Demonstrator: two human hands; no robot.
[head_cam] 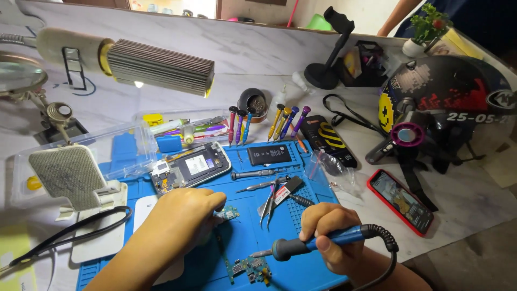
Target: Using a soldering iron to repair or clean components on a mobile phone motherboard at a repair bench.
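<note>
Right hand (pixel 329 237): closed in a pen-style grip around the blue handle of a soldering iron (pixel 318 244), held low and nearly level so its metal tip meets the near circuit board; the coiled cord trails off to the right, away from the work.
Near circuit board (pixel 249 268): a small green board lying flat on the blue mat at the near edge, directly under the iron's tip.
Left hand (pixel 180 215): curled, knuckles up, resting on the mat; its fingertips lie against a second small board (pixel 229 213), apparently steadying it. Whether it pinches the board cannot be told.
Blue mat (pixel 237 237): covers the bench centre and keeps loose parts together on 1 surface.
Opened phone (pixel 189 167): back removed, parked at the mat's far left, beyond the hands.
Battery (pixel 271 154): black, set apart at the far edge.
Tweezers (pixel 271 198): laid just beyond the right hand, within reach.
Screwdrivers (pixel 264 122): coloured handles standing in a row beyond the mat.
Red phone (pixel 400 200): off the mat, right.
Helmet (pixel 441 102): far right of the bench.
</note>
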